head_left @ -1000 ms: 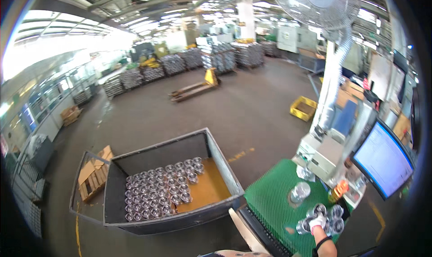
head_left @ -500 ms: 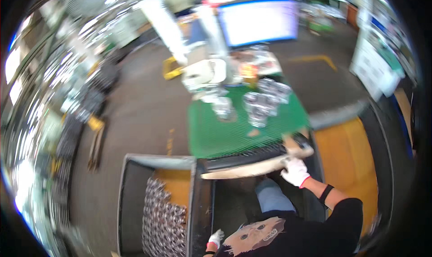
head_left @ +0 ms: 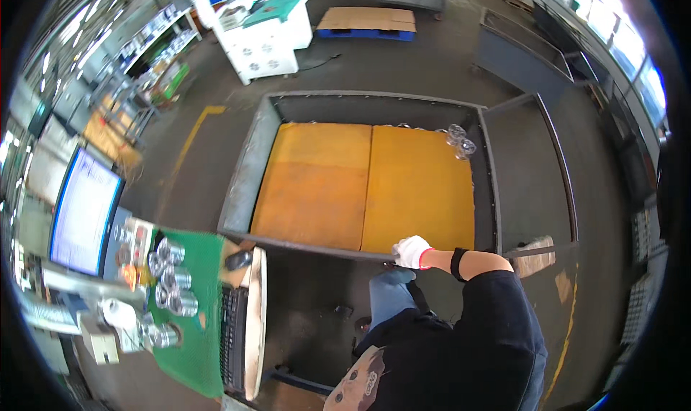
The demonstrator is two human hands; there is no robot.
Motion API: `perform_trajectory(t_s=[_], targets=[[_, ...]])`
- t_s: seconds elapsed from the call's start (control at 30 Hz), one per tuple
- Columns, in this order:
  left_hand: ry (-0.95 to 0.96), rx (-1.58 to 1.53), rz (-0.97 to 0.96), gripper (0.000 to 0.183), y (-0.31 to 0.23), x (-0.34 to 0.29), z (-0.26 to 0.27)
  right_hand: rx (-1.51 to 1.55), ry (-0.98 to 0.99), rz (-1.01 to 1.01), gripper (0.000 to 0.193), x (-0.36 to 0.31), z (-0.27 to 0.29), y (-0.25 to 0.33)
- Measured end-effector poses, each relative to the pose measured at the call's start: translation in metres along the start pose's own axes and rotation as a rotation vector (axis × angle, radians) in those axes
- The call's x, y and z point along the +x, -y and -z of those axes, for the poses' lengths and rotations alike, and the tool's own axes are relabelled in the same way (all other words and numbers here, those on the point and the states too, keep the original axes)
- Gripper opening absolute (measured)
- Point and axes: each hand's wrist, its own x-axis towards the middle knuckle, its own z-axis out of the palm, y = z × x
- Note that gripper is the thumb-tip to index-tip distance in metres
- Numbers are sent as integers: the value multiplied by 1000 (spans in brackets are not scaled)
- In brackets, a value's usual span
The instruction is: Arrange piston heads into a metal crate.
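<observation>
The person wears a black short-sleeved shirt [head_left: 461, 328] with a pale, beige-toned print [head_left: 358, 384] on its front, light-blue trousers [head_left: 389, 300], a narrow black band [head_left: 457, 265] around the right forearm [head_left: 441, 260], and a white glove [head_left: 410, 250] edged in pinkish red at the wrist.

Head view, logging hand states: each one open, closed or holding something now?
Left hand: not in view.
Right hand: gloved, at the grey bin's near rim; open or closed cannot be told.
</observation>
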Motion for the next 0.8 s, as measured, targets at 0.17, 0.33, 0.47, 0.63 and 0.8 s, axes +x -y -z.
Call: perform_trajectory(t_s=[0.17,0.33,0.47,0.63,0.8], targets=[[55,318,-183,53,-119,-7,-98,164,27,-385,34,-2,-24,-120],[60,495,-276,53,-198,-28,-241,398,-28,-756,52,28,-18,-281],[26,574,-337,53,-239,-59,-337,333,-46,-897,75,91,75,-359],[64,730,-338,53,-262,-68,-454,584,-162,-966,92,131,32,-480],[48,824,-354,52,-276,-73,-503,311,-343,-969,104,181,10,-502]])
